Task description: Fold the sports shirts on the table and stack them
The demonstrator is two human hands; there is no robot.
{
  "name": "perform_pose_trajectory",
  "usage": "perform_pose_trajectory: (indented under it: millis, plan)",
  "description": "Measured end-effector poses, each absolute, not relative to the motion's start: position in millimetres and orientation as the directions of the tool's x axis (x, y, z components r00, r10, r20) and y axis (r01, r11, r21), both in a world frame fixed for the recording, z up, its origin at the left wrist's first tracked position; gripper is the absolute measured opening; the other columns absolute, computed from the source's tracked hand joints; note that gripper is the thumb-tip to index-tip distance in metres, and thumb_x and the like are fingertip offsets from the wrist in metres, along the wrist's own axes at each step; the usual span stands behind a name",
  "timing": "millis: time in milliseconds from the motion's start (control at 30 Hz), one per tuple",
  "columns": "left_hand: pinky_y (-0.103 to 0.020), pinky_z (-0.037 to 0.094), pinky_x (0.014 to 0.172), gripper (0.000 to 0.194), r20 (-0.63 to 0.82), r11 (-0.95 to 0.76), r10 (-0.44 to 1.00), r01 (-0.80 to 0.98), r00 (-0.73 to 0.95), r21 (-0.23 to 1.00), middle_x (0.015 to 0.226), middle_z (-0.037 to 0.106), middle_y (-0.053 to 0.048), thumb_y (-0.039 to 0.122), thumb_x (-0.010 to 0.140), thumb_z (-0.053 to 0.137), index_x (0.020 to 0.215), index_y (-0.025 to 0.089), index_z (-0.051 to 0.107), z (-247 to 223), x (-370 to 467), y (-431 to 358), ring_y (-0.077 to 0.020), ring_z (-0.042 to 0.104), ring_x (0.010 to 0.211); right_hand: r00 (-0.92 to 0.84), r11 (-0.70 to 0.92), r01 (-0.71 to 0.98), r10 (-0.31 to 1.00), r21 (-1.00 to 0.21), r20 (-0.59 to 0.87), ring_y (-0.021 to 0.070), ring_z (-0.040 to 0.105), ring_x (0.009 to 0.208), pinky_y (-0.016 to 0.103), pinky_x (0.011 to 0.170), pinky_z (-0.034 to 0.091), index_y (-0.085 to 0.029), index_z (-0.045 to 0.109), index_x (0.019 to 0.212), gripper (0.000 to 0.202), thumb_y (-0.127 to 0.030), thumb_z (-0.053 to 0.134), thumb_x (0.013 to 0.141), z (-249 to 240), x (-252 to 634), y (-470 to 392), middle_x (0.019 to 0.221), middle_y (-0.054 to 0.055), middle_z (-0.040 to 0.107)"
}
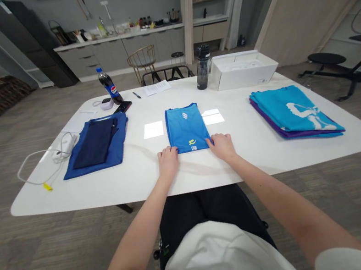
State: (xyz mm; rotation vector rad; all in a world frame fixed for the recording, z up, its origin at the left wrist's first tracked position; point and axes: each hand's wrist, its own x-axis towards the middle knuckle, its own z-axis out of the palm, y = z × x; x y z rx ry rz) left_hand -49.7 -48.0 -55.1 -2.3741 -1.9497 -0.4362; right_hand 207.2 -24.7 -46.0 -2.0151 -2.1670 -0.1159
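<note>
A folded blue shirt (186, 127) with a white mark and a small yellow print lies flat in front of me on the white table (146, 178). My left hand (168, 159) pinches its near left corner. At the near right corner, the fingers of my right hand (221, 146) are closed on the cloth. Left of it, a dark navy folded garment (94, 143) rests on a larger blue folded garment (122, 140). On the right sits a stack with a turquoise folded shirt (277, 108) over a purple one (269, 125).
Along the far side stand a cola bottle (109, 86), a phone (123, 107), paper (157, 88), a dark water bottle (202, 68) and a white box (244, 70). A white power strip (63, 146) with a cable lies at the left edge. Chairs stand beyond the table.
</note>
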Motion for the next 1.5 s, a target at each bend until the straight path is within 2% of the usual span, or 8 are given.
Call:
perform_pose_trajectory:
  millis: [133,300,667,800,1000,1167,1367,1500]
  plan:
    - [-0.041,0.039,0.089,0.035,0.245,-0.197,0.957,0.970,0.158,0.142,0.114,0.065,-0.011,0.032,0.107,0.037,0.132,0.025,0.060,-51,-48,-48,-0.0270,0.058,0.107,-0.030,0.046,0.995,0.985,-0.087,0.173,0.0271,0.063,0.096,0.039,0.086,0.031,-0.018,0.065,0.094,0.046,-0.050,0.035,0.107,-46,205,-22,0.098,0.013,0.074]
    - [-0.041,0.040,0.093,0.037,0.158,-0.186,0.974,0.970,0.161,0.158,0.116,0.065,-0.012,0.027,0.106,0.034,0.127,0.024,0.065,-49,-48,-46,-0.0261,0.060,0.110,-0.030,0.043,0.993,0.993,-0.108,0.113,0.0285,0.062,0.102,0.040,0.090,0.030,-0.016,0.067,0.101,0.040,-0.037,0.034,0.106,-44,206,-26,0.105,0.016,0.074]
    - [-0.038,0.043,0.096,0.029,0.119,-0.232,0.971,0.928,0.205,0.291,0.108,0.068,-0.008,0.023,0.100,0.046,0.120,0.023,0.066,-46,-52,-95,-0.0232,0.063,0.107,-0.178,0.189,0.975,0.979,-0.114,0.096,0.0270,0.059,0.095,0.042,0.091,0.028,-0.019,0.065,0.077,0.033,-0.033,0.043,0.098,-38,216,-64,0.091,0.012,0.073]
    - [-0.041,0.043,0.098,0.034,0.188,-0.201,0.970,0.942,0.154,0.267,0.121,0.064,-0.011,0.032,0.102,0.046,0.131,0.023,0.061,-44,-48,-96,-0.0262,0.059,0.115,-0.114,0.145,0.972,0.979,-0.186,0.168,0.0266,0.059,0.094,0.040,0.089,0.030,-0.018,0.065,0.095,0.037,-0.047,0.042,0.102,-38,215,-61,0.095,0.011,0.070]
    - [-0.042,0.037,0.112,0.043,0.194,-0.239,0.962,0.937,0.192,0.254,0.146,0.053,-0.013,0.041,0.103,0.045,0.141,0.024,0.053,-37,-47,-64,-0.0271,0.048,0.135,-0.220,0.262,0.941,0.954,-0.213,0.202,0.0294,0.054,0.113,0.041,0.095,0.031,-0.025,0.059,0.137,0.045,-0.051,0.042,0.104,-38,217,-59,0.129,0.013,0.063]
    - [-0.043,0.034,0.116,0.050,0.119,-0.380,0.924,0.904,0.363,0.196,0.151,0.051,-0.013,0.046,0.105,0.038,0.149,0.022,0.048,-38,-36,-44,-0.0284,0.047,0.135,-0.267,0.291,0.937,0.953,-0.194,0.143,0.0295,0.053,0.114,0.044,0.098,0.030,-0.027,0.069,0.127,0.042,-0.048,0.039,0.106,-38,218,-62,0.131,0.012,0.066]
    - [-0.045,0.041,0.108,0.048,0.107,-0.343,0.938,0.923,0.329,0.176,0.134,0.060,-0.014,0.051,0.101,0.045,0.141,0.025,0.056,-30,-29,-47,-0.0311,0.055,0.122,-0.204,0.243,0.939,0.964,-0.244,0.173,0.0297,0.057,0.108,0.044,0.099,0.033,-0.025,0.073,0.107,0.047,-0.060,0.042,0.102,-35,221,-53,0.115,0.012,0.071]
    - [-0.043,0.035,0.118,0.046,0.231,-0.378,0.916,0.901,0.329,0.215,0.149,0.051,-0.016,0.037,0.104,0.039,0.143,0.018,0.053,-28,-21,10,-0.0287,0.049,0.135,-0.191,0.257,0.928,0.949,-0.268,0.249,0.0287,0.054,0.123,0.042,0.104,0.035,-0.022,0.065,0.128,0.051,-0.054,0.032,0.106,-29,204,4,0.134,0.014,0.065]
